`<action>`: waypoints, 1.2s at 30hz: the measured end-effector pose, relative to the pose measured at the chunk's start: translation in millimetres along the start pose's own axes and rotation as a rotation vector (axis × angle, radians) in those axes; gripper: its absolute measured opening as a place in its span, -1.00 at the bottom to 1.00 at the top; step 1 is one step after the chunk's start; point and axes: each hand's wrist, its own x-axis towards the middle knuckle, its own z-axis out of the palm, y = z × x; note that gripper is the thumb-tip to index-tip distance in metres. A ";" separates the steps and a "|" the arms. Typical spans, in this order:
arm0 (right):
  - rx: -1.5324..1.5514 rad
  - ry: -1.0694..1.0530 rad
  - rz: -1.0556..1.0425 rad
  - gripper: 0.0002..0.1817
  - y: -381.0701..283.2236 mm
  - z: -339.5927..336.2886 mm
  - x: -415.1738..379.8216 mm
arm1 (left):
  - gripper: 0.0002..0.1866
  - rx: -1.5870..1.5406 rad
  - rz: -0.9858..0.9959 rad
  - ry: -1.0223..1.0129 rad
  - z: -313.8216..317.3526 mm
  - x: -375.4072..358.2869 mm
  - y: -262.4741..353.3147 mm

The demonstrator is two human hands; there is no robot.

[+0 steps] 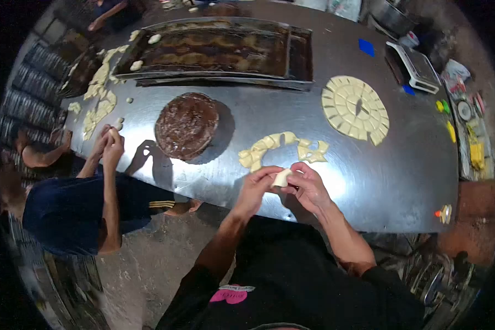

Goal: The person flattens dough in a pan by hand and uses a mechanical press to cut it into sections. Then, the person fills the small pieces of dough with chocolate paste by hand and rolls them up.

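A pale piece of dough [282,178] is pinched between my two hands, just above the near edge of the metal table. My left hand [256,187] grips its left side with thumb and fingers. On the other side, my right hand [308,187] has its fingers closed on the same piece. Right beyond my hands lie several loose cut dough pieces [267,144] in a curved row. Farther right is a round flat sheet of dough [346,99], scored into many small pieces, with a gap at its centre and lower edge.
A mound of dark brown filling [187,125] sits left of centre. Behind it stand large oiled baking trays [220,52]. A co-worker [77,214] on the left handles dough near more pieces [99,110]. A white scale [415,66] is at the back right.
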 end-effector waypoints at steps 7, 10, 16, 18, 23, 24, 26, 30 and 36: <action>0.202 0.171 -0.040 -0.46 40.5 57.5 41.1 | -0.49 0.323 -0.008 0.350 -17.0 -23.0 -28.6; -0.081 0.097 -0.122 -0.53 50.0 88.0 80.4 | -0.44 0.746 0.304 0.387 -40.4 -39.3 -20.7; -1.584 -0.311 -1.080 -0.54 38.7 132.8 196.8 | -0.60 0.669 0.256 0.531 -99.6 -72.2 0.3; -1.719 -0.488 -1.109 -0.57 38.4 132.1 223.8 | -0.66 0.679 0.273 0.601 -118.3 -82.8 1.3; -1.955 -0.821 -1.136 -0.62 37.4 131.8 243.0 | -0.70 0.585 0.210 0.634 -146.5 -93.9 1.6; -2.031 -0.771 -0.952 -0.63 31.2 144.9 234.9 | -0.70 0.578 0.248 0.623 -150.1 -88.8 -4.2; -2.091 -0.712 -0.772 -0.63 30.6 154.3 230.1 | -0.70 0.458 0.226 0.618 -150.7 -73.3 -9.4; -1.116 -0.381 0.053 -0.61 29.9 146.4 215.9 | -0.66 -0.074 0.118 0.572 -129.4 -38.3 8.7; -0.241 -0.224 0.400 -0.57 5.0 109.9 115.0 | -0.84 -0.367 0.121 0.517 -81.8 -27.5 29.1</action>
